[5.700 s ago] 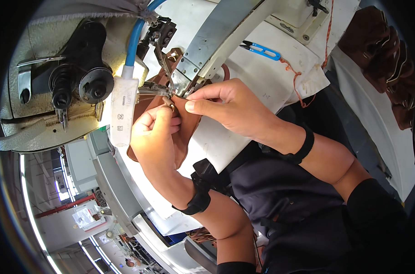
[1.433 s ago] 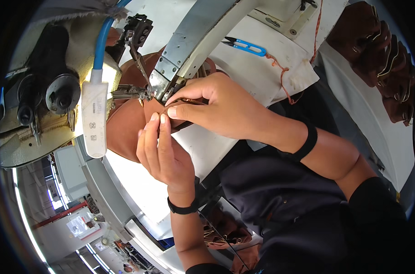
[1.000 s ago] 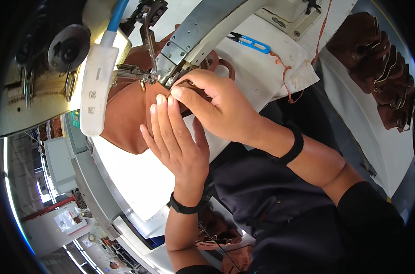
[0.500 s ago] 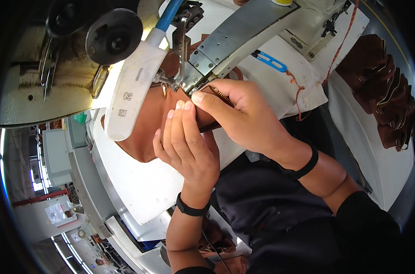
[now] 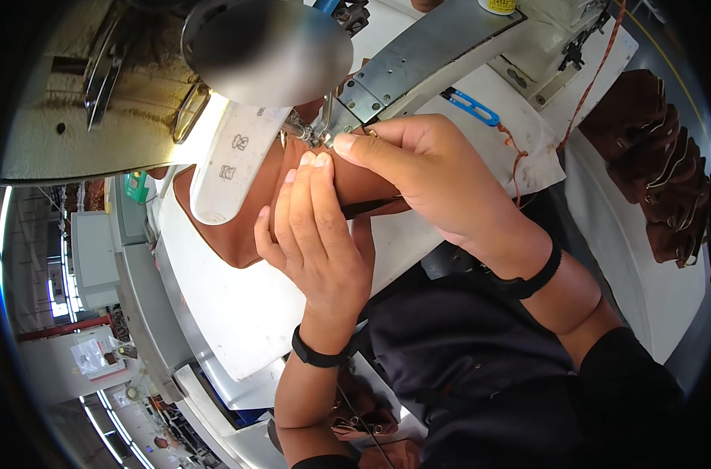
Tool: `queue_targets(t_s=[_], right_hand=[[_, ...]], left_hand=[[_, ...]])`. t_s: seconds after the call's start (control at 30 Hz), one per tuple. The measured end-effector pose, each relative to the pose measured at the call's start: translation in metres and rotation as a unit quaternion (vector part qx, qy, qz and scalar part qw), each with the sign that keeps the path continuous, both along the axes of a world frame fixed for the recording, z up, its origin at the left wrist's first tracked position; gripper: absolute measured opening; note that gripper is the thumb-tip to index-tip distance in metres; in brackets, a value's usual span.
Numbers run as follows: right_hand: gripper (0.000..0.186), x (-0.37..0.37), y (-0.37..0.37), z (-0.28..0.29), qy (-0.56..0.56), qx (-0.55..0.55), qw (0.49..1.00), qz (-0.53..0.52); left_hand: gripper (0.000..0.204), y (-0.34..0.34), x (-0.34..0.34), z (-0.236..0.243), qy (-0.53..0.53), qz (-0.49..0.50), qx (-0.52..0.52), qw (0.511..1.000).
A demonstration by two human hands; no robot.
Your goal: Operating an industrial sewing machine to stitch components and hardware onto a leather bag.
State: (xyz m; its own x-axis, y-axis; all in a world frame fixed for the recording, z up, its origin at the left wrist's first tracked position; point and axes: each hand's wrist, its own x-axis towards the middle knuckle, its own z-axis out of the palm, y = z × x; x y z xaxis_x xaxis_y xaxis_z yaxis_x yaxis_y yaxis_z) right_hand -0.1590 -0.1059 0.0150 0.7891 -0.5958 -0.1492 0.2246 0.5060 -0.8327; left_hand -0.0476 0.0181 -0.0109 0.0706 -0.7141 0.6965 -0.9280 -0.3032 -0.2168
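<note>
A brown leather bag piece (image 5: 250,187) lies under the head of a sewing machine (image 5: 222,168), by the presser foot (image 5: 315,139). My left hand (image 5: 320,242) holds its near side, fingers together on top and the thumb going underneath. My right hand (image 5: 449,176) pinches the edge just right of the presser foot between thumb and fingers. A small brass-coloured bit (image 5: 371,134) shows by the right thumb. The fingertips of both hands are close to the foot; the needle point cannot be made out.
Blue thread snips (image 5: 473,107) on an orange cord (image 5: 521,156) lie right of the machine arm (image 5: 426,55). A stack of brown leather pieces (image 5: 653,172) sits far right. A blurred dark disc (image 5: 265,55) is at the machine's top.
The view has shifted slightly. My right hand now covers the brass zip teeth seen before. The disc by the machine head looks larger, blurred and further right. Both hands still hold the leather.
</note>
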Motion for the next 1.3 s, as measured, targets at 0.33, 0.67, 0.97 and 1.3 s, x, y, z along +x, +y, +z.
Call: queue_targets(t_s=[0.33,0.67,0.97,1.3], right_hand=[[0.031,-0.011,-0.005,0.006,0.002,-0.065,0.998,0.004],[0.038,-0.001,-0.007,0.005,0.074,-0.287,0.951,-0.091],[0.036,-0.002,-0.012,0.011,0.17,-0.389,0.898,-0.118],[0.03,-0.021,-0.027,0.038,0.103,-0.26,0.96,-0.017]], left_hand=[[0.037,0.004,0.003,0.013,-0.012,0.0,0.016,1.0],[0.035,0.003,-0.002,0.023,-0.009,-0.002,0.042,0.999],[0.033,-0.002,-0.003,0.023,0.011,-0.011,0.028,0.999],[0.035,0.006,0.004,0.023,0.02,-0.039,-0.002,0.999]])
